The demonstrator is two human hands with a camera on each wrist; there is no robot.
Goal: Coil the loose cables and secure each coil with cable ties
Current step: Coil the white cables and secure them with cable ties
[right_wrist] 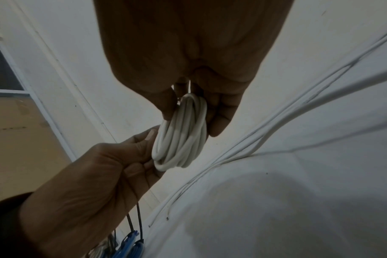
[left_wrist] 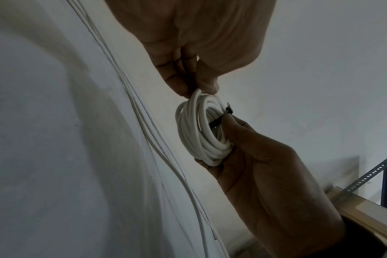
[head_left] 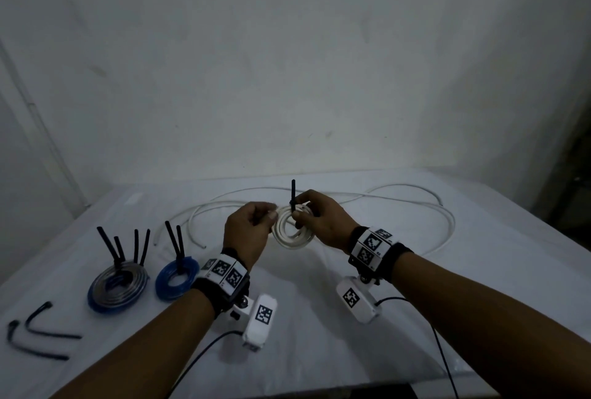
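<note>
A small white cable coil [head_left: 292,232] is held upright above the table between both hands. My left hand [head_left: 270,218] pinches the coil's left rim; in the left wrist view its fingertips [left_wrist: 201,87] close on the top of the coil [left_wrist: 199,132]. My right hand [head_left: 295,210] pinches a black cable tie [head_left: 293,192] that passes through the coil and sticks up above it. The tie [left_wrist: 219,122] sits under the right thumb. In the right wrist view the coil [right_wrist: 181,134] lies between the right fingers [right_wrist: 219,115] and the left hand [right_wrist: 104,171].
Long loose white cables [head_left: 415,203] loop over the white table [head_left: 319,318] behind the hands. At the left lie a grey-and-blue tied coil [head_left: 118,286] and a blue tied coil [head_left: 176,280], their black tie tails upright. Spare black ties [head_left: 38,331] lie at the front left.
</note>
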